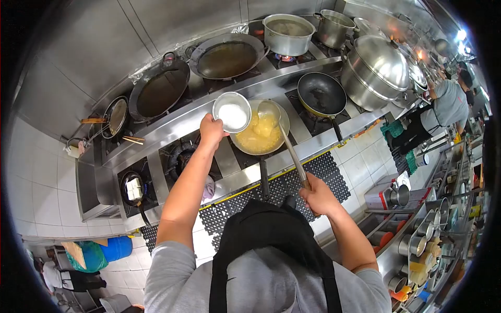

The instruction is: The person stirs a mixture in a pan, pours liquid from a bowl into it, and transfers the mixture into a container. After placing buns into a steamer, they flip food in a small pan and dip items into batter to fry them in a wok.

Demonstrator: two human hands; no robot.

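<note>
My left hand [211, 131] grips the rim of a metal bowl [232, 112] with white contents, held over the left side of a pan. The pan [284, 116] sits on the stove and holds a yellow, lumpy food [259, 134]. In my right hand [318, 195] is the long handle of a ladle [292, 151]; its round head rests in the pan among the food. The pan's own dark handle [264, 175] points toward me, with neither hand on it.
Two wide pans of dark liquid [227, 60] stand behind, beside a large pot [288, 44] over a flame. A black frying pan [322, 94] and a big lidded steamer [376, 73] are at right. A small pan [133, 189] holds white blocks. Another person [443, 104] stands far right.
</note>
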